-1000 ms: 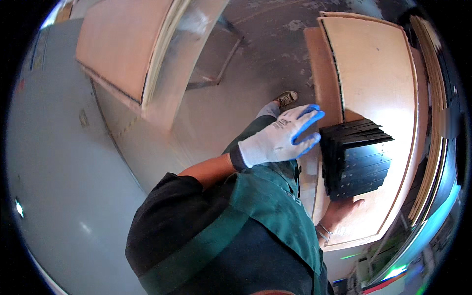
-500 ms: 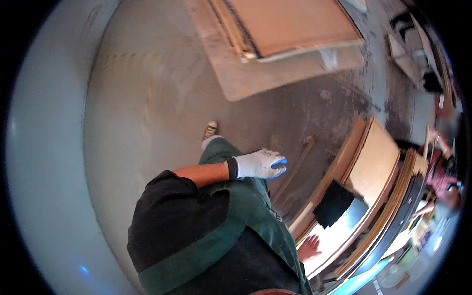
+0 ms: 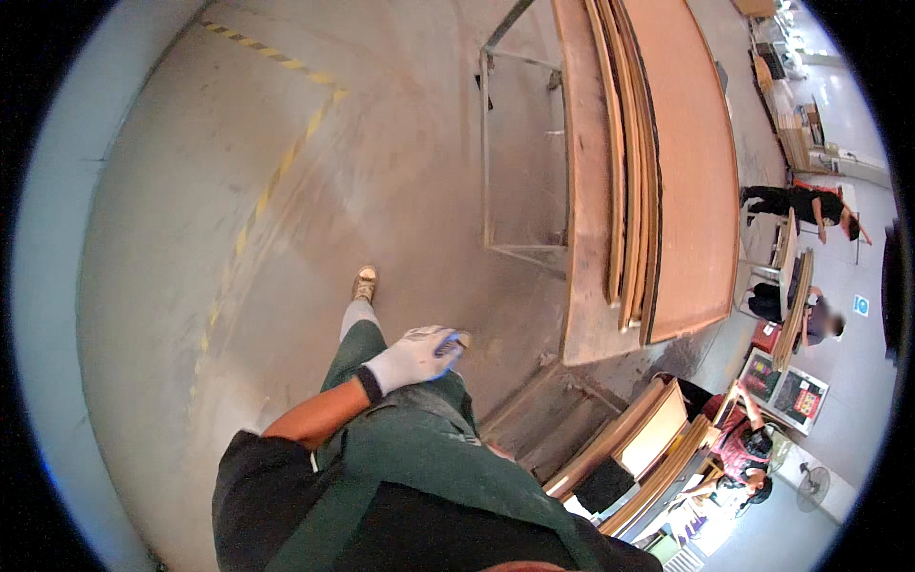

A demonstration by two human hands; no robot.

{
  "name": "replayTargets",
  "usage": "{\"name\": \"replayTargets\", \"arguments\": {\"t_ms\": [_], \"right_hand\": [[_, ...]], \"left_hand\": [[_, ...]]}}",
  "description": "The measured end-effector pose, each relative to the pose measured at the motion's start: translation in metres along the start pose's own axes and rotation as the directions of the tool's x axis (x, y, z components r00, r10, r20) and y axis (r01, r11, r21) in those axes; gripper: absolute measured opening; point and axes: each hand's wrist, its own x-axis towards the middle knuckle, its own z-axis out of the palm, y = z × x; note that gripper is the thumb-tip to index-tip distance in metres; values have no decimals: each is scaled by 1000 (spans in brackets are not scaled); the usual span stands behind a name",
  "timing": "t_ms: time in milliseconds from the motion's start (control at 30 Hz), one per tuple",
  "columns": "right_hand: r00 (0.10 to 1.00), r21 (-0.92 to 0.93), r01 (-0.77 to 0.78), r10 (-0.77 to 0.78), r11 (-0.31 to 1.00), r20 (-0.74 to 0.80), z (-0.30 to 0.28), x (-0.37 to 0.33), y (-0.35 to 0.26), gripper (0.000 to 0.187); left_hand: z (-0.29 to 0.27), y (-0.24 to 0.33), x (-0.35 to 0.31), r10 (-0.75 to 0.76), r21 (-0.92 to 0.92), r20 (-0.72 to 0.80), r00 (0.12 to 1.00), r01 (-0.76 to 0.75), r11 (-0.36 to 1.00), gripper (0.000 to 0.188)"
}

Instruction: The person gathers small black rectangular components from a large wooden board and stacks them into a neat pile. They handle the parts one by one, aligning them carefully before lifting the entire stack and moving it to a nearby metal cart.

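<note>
My left hand (image 3: pixel 412 361) wears a white knit glove with a blue-coated palm. It hangs in front of my dark green apron (image 3: pixel 410 448), fingers loosely curled and a little apart, with nothing visible in it. Nothing touches it; my legs and a brown shoe (image 3: pixel 365 283) are below. At the apron's right edge a small skin-coloured patch (image 3: pixel 501 452) shows; it may be part of my right hand, whose fingers I cannot make out. Closest ahead on the right is a stack of brown boards (image 3: pixel 691 181) on a wooden tabletop (image 3: pixel 586 238) with a metal frame (image 3: pixel 488 153).
At lower right stands another stack of boards (image 3: pixel 653 434) with a black sheet (image 3: pixel 604 484) on it. A person in a checked shirt (image 3: pixel 739 443) works beside it; others (image 3: pixel 820 205) stand farther right. Yellow-black floor tape (image 3: pixel 262 205) runs on the left, near a pale wall (image 3: pixel 57 286).
My view has swung and I have stepped along. The board-laden table now fills more of the right side, and the lower-right stack looks farther off. A bare hand seen near that stack has dropped from clear sight.
</note>
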Motion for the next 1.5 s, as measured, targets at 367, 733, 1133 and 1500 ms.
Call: {"name": "replayTargets", "arguments": {"t_ms": [367, 733, 1133, 1500], "right_hand": [[882, 402, 414, -468, 817, 42, 57, 161, -478, 35], [898, 229, 439, -415, 869, -146, 37, 405, -814, 21], [675, -470, 492, -662, 732, -325, -22, 677, -907, 35], [498, -611, 672, -866, 420, -47, 41, 824, -961, 35]], "left_hand": [[-131, -187, 47, -124, 238, -282, 951, 194, 952, 40], [-240, -162, 268, -293, -88, -478, 828, 286, 954, 45], [-276, -194, 467, -124, -117, -251, 960, 97, 988, 48], [-357, -198, 520, -62, -344, -26, 998, 49, 938, 57]]}}
